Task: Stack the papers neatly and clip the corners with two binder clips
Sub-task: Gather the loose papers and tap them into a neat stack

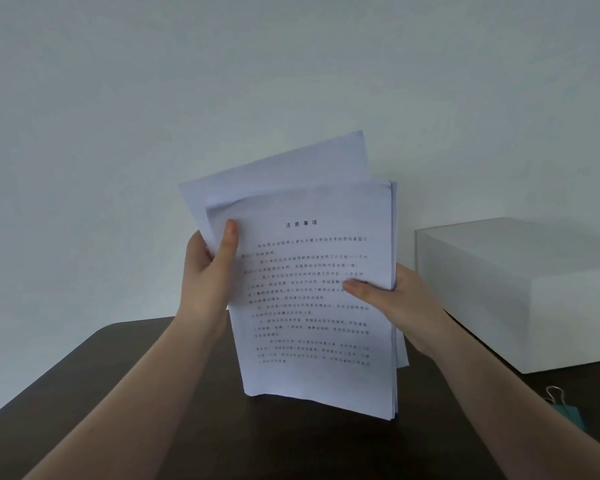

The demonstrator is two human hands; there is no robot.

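A sheaf of papers is held upright above a dark table, pinched at its left edge by the left hand and at its right edge by the right hand. Sheets behind are skewed, so squaring is judged underway. A teal binder clip, lying right of the grip, must be fetched next.

Two bare forearms, sleeveless as far as visible, short nails

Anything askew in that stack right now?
Yes. One rear sheet sticks out tilted above the papers, and the front page's top-left corner buckles under the left hand. Not squared yet.
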